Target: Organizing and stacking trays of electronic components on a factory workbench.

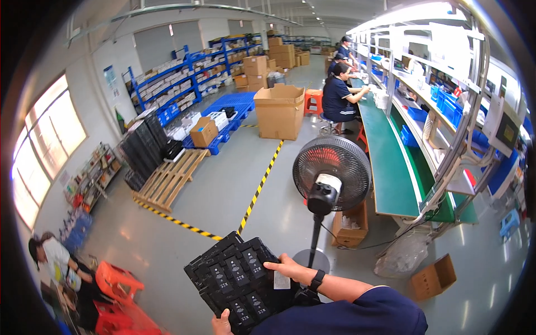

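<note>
Close to my body, both hands carry a black plastic tray (202,269), tilted, with what looks like a second tray under it. Several flat black rectangular packs (237,270) with small white print sit in its compartments. My right hand (287,269) grips the right edge, thumb side on top, above a small pale label (282,280). At the lower left edge my left hand (222,322) is closed on the tray, its thumb on top; the other fingers are hidden below. A dark wristband (317,280) is on my right wrist.
A black standing fan (331,173) is just ahead on the right. Beyond it runs a green workbench (393,167) with seated people (339,95). Left are a wooden pallet (170,181), red chairs (120,279) and another person (61,265). Cartons (279,114) stand farther off.
</note>
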